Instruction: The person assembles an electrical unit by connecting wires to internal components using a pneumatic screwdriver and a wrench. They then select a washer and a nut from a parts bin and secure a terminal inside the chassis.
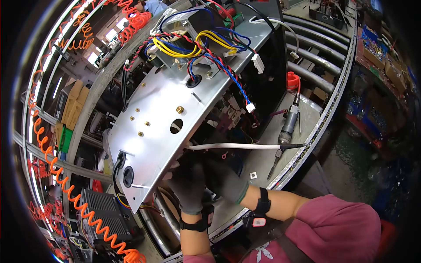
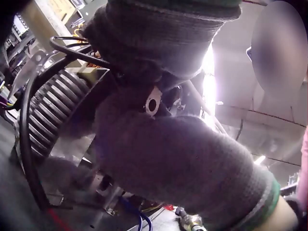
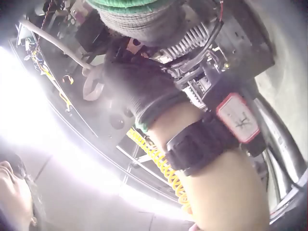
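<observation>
Both hands wear dark grey gloves and meet under the edge of a large silver metal panel (image 1: pixel 153 114). My left hand (image 1: pixel 189 184) is curled beneath that edge; in the left wrist view it fills the top. My right hand (image 1: pixel 228 182) comes in from the right, its curled back (image 2: pixel 178 159) low in the left wrist view. Between them shows a flat metal cable lug (image 2: pixel 153 102) with a round hole, gripped where the two hands meet; most fingertips are hidden. A black cable (image 2: pixel 79 54) runs toward the left hand. A white sleeved cable (image 1: pixel 237 147) sticks out just above the hands.
Yellow wires (image 1: pixel 175 49) and loose white connectors (image 1: pixel 258 64) top the panel. A power screwdriver (image 1: pixel 288 125) and a small square piece (image 1: pixel 253 175) lie on the bench. Metal rollers (image 1: pixel 315 57) stretch behind. A finned grey box (image 1: pixel 103 215) stands at the left, beside an orange coiled hose (image 1: pixel 66 184).
</observation>
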Demonstrator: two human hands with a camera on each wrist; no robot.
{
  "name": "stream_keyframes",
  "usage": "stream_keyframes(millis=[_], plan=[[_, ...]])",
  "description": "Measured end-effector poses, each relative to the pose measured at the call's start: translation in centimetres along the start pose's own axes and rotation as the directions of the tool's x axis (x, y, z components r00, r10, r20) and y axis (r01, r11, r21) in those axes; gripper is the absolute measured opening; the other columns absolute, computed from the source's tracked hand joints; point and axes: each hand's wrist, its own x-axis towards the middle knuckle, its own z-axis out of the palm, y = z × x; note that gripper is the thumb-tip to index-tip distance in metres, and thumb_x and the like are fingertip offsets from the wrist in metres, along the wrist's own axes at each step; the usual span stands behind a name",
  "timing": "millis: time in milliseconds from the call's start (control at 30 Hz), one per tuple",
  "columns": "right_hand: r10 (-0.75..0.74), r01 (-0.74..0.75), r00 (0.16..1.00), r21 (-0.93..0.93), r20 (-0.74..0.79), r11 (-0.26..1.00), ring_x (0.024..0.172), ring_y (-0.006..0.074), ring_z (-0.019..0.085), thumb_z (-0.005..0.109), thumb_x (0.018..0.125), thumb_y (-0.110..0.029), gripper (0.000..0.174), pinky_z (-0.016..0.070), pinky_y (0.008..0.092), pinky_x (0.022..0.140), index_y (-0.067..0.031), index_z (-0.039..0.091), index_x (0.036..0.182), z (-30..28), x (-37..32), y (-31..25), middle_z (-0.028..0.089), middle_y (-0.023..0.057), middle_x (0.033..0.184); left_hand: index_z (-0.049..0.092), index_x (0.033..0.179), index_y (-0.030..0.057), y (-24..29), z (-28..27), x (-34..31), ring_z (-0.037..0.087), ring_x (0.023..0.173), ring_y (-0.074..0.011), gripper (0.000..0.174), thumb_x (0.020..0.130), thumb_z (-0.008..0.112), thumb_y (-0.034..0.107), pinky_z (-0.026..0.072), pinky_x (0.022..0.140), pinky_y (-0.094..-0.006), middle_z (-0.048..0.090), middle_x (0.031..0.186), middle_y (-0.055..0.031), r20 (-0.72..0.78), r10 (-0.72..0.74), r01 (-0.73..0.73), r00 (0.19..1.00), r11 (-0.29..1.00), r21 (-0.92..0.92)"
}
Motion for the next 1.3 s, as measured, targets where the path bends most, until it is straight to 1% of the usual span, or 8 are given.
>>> stream_keyframes(millis=[567,733,800,900,933,1100,1167,1300], plan=[[0.021,-0.021,0.999,-0.005,0.024,1.0,0.105,0.017,0.054,0.045,0.097,-0.016,0.027,0.0445,0.0304,0.094,-0.0071,0.05,0.122,1.0,0.5,-2.3,0.056,0.0065,0.114,0.059,0.111,-0.0035,-0.6,-0.7,0.9,0.061,0.09,-0.0132,0.029,0.083,0.062,0.0,0.0477,0.08,-0.0257,0.066,0.1,-0.0065,0.144,0.025,-0.032,0.989,0.999,0.042],[0.088,0.002,0.984,-0.509,0.154,0.861,0.117,0.0154,0.05,0.044,0.098,-0.018,0.036,0.0407,0.0281,0.099,-0.0075,0.042,0.132,-1.3,1.8,-3.4,0.05,0.0055,0.13,0.059,0.104,-0.0006,4.1,-1.2,-2.9,0.062,0.081,-0.0169,0.03,0.077,0.071,0.009,0.0484,0.072,-0.0279,0.064,0.095,-0.0067,-0.116,-0.214,0.22,0.97,0.974,0.045],[0.195,-0.091,0.96,-0.434,0.202,0.896,0.116,0.0158,0.051,0.045,0.097,-0.017,0.035,0.0419,0.0298,0.097,-0.0087,0.043,0.131,-0.6,2.2,-4.6,0.051,0.0052,0.128,0.06,0.098,-0.0017,4.0,-0.4,-6.4,0.06,0.075,-0.0143,0.026,0.077,0.071,0.01,0.0477,0.068,-0.0267,0.063,0.088,-0.0062,-0.398,-0.148,0.121,0.905,0.988,-0.092],[0.411,-0.373,0.825,-0.172,0.389,0.912,0.114,0.0171,0.054,0.048,0.095,-0.014,0.033,0.0455,0.0347,0.094,-0.012,0.046,0.127,0.8,1.5,-5.8,0.056,0.0045,0.123,0.063,0.099,-0.0015,4.5,1.0,-10.5,0.059,0.078,-0.0115,0.02,0.082,0.068,0.009,0.0484,0.071,-0.025,0.064,0.087,-0.0068,-0.163,-0.181,0.202,0.97,0.972,0.122],[0.212,-0.145,0.973,-0.475,0.091,0.868,0.115,0.0156,0.052,0.047,0.096,-0.017,0.029,0.0463,0.0359,0.091,-0.0124,0.047,0.125,-0.6,1.7,-5.3,0.056,0.0044,0.122,0.066,0.093,0.0007,5.5,1.7,-11.0,0.059,0.074,-0.0126,0.014,0.081,0.068,0.008,0.0476,0.069,-0.0243,0.064,0.084,-0.0075,-0.053,-0.28,0.284,0.959,0.951,0.124],[0.403,-0.389,0.913,-0.447,-0.068,0.806,0.109,0.0139,0.053,0.051,0.095,-0.018,0.033,0.0467,0.0335,0.089,-0.0087,0.05,0.126,2.5,-0.8,-8.8,0.056,0.0042,0.12,0.068,0.091,0.0123,4.0,5.7,-11.9,0.062,0.067,-0.0227,0.017,0.079,0.068,0.024,0.0481,0.058,-0.033,0.064,0.083,-0.009,0.106,-0.251,0.191,0.962,0.899,0.395],[0.277,-0.237,0.953,-0.874,-0.124,0.424,0.102,0.0133,0.057,0.053,0.094,-0.018,0.034,0.0478,0.0306,0.084,-0.0072,0.05,0.126,2.6,-2.1,-10.7,0.059,0.0035,0.116,0.069,0.09,0.0128,3.6,6.8,-11.2,0.063,0.071,-0.026,0.02,0.079,0.066,0.029,0.0488,0.06,-0.0353,0.064,0.084,-0.0099,0.148,-0.226,0.13,0.963,0.87,0.476],[0.294,-0.356,0.934,-0.61,-0.204,0.708,0.096,0.0125,0.059,0.053,0.094,-0.015,0.03,0.0483,0.0283,0.076,-0.0067,0.054,0.122,0.7,-4.6,-13.4,0.062,0.0031,0.109,0.069,0.09,0.0175,3.2,8.7,-10.2,0.063,0.072,-0.0291,0.02,0.079,0.065,0.033,0.0486,0.061,-0.0407,0.064,0.084,-0.0104,0.19,-0.218,0.101,0.957,0.867,0.489]])
